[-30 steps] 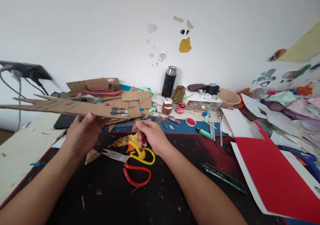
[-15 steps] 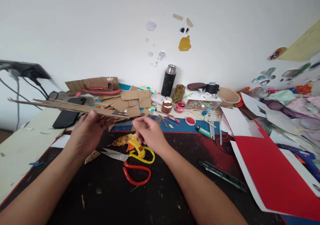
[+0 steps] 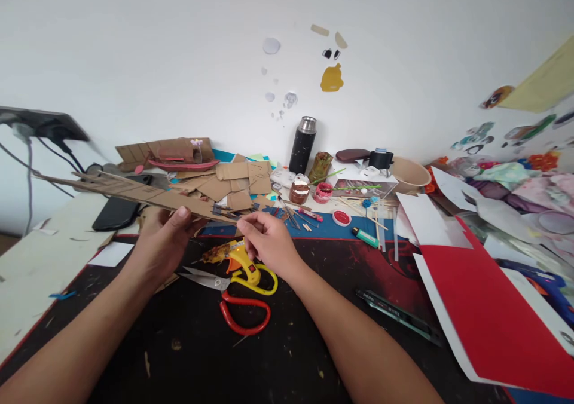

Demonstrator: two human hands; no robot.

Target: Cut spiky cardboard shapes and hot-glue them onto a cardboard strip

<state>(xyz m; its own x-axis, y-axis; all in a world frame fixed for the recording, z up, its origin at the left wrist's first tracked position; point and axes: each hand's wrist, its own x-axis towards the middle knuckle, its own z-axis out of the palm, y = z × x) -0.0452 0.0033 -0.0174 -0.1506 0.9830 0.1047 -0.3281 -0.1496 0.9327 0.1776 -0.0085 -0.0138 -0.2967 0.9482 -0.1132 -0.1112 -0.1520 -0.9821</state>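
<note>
The cardboard (image 3: pixel 155 197) is in my left hand (image 3: pixel 165 236), its tip by my right hand (image 3: pixel 268 236). A phone (image 3: pixel 114 214) lies left of both. Below and left of my right hand lie the glue gun (image 3: pixel 223 252) and, nearer me, the scissors (image 3: pixel 220 283). Behind that hand stands the bottle (image 3: pixel 302 147).

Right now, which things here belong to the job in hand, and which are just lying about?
In the job:
cardboard strip, held in the left hand, its end at the right hand
likely scissors and yellow glue gun, close by

Apparently lying about:
black flask
beige bowl
red sheet
</note>
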